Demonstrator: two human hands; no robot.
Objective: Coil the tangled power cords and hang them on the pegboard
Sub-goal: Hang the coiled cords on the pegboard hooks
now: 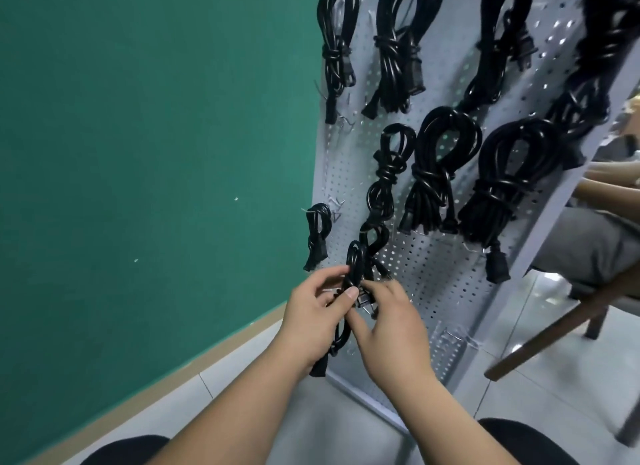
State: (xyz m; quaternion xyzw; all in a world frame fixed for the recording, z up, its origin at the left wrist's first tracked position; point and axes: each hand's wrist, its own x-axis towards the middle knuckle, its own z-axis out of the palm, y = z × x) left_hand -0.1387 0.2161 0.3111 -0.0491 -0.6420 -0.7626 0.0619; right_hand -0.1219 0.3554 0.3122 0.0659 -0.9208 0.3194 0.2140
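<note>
A grey pegboard (429, 256) stands against the green wall, with several coiled black power cords hung on its hooks. Low on the board, my left hand (313, 317) grips a small coiled black cord (354, 267) around its middle, thumb over the front. The cord's top loop rises above my fingers and its tail end hangs below my palm. My right hand (389, 326) pinches the same cord's two-pin plug (365, 303) just right of my left thumb. A larger coil (384, 187) hangs directly above.
A small coil (317, 236) hangs at the board's left edge. Bare metal hooks (450, 334) stick out near the board's bottom. Another person sits on a wooden chair (554, 329) to the right. Grey tiled floor lies below.
</note>
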